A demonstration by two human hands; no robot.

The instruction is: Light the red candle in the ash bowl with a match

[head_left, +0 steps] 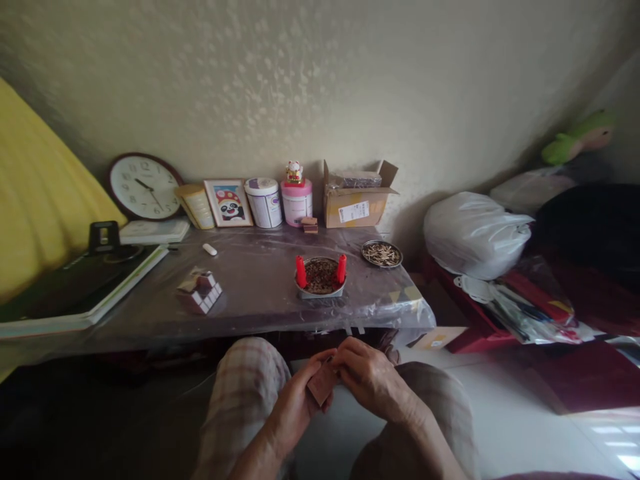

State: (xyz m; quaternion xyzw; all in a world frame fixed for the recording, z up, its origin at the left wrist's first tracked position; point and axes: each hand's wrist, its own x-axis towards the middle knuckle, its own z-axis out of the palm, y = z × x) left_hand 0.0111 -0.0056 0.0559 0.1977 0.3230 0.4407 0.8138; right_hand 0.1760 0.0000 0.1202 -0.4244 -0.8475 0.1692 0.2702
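Observation:
A small brown cardboard box, which looks like a matchbox, is gripped in my left hand above my lap. My right hand has its fingers closed at the upper end of that box, and they hide whatever they pinch. Beyond the table edge stands a round tin filled with dark grains, with a red candle at its left and another red candle at its right. Loose matchsticks lie in a shallow round dish farther back on the right.
Small boxes are stacked at the left of the plastic-covered table. Along the wall stand a clock, a picture frame, two canisters and an open carton. White bags sit on the right.

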